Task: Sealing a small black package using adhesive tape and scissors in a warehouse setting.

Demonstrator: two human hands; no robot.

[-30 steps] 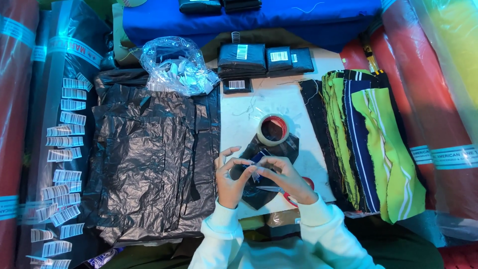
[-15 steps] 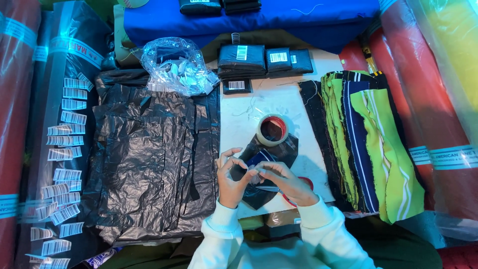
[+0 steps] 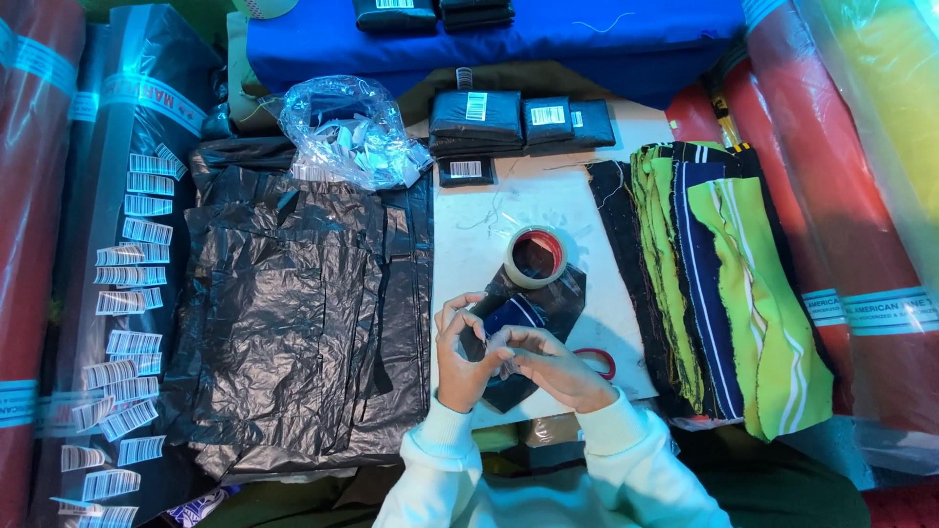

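Observation:
Both my hands meet over a small dark blue folded cloth in a black plastic bag [image 3: 533,308] on the white table [image 3: 469,235]. My left hand [image 3: 460,357] pinches the near left end of that packet. My right hand [image 3: 553,367] rests fingers on the same end, beside the left. A roll of tan tape [image 3: 535,256] sits on the far part of the bag. What the fingertips hold between them is hidden.
A pile of black plastic bags [image 3: 293,313] lies left. Barcode stickers [image 3: 127,293] line a dark roll. A clear bag of labels [image 3: 347,137], packed black bundles [image 3: 518,122], a stack of green and navy striped cloth [image 3: 724,284], red scissors [image 3: 597,362].
The hands shifted slightly on the packet's near end; the packet moved a little towards me. Everything else stayed put.

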